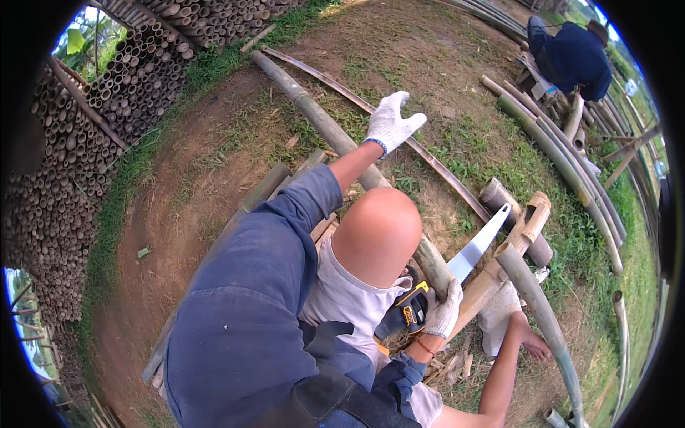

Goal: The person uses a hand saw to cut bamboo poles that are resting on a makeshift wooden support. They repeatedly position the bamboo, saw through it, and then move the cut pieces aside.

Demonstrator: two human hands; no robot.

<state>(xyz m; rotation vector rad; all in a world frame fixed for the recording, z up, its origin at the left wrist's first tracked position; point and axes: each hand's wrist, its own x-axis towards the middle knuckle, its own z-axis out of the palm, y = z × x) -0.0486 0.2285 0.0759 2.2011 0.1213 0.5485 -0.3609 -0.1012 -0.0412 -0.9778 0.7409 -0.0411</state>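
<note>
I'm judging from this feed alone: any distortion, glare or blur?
Head view: black surround, fisheye bending, probably bowing the lower-right bamboo pole; head view: saw blade reflects brightly; head view: soft daylight, left hand and right hand without obvious blur.

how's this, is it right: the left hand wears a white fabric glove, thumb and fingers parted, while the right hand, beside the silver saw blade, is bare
Not quite: the right hand beside the silver saw blade is not bare; the head view shows it in a white fabric glove. The left hand is as you say.
</note>
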